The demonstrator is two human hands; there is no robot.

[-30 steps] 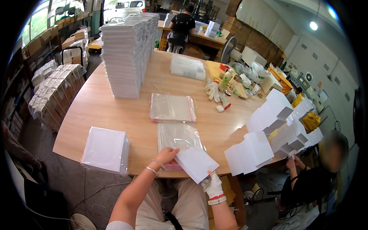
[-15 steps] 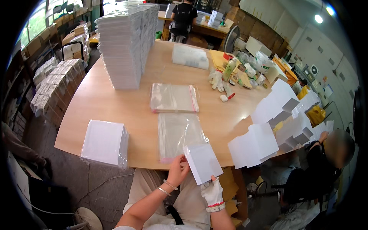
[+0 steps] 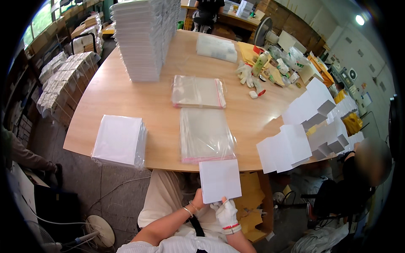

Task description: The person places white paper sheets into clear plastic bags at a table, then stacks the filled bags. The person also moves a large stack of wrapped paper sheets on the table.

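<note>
A white, square paper block (image 3: 220, 181) is held in front of me at the table's near edge, above my lap. My right hand (image 3: 227, 212), in a white glove that leaves the thumb tip bare, is closed on its lower edge with the thumb on the face. My bare left hand (image 3: 198, 200) grips the lower left corner, its fingertips partly hidden behind the block. Just beyond lies a pile of clear plastic bags (image 3: 206, 133) with a pink strip, and past it a second bag pile (image 3: 198, 92).
A wrapped stack of white blocks (image 3: 118, 137) sits at the left edge. Tall white stacks (image 3: 139, 46) stand farther back. At the right are stepped white blocks (image 3: 287, 145), with a seated person (image 3: 346, 181) beside them. Gloves (image 3: 244, 74) and a bottle (image 3: 260, 62) lie far right.
The paper block has come nearer to me and turned straighter. My left hand has moved from its left side to its lower left corner. The view has tipped down slightly.
</note>
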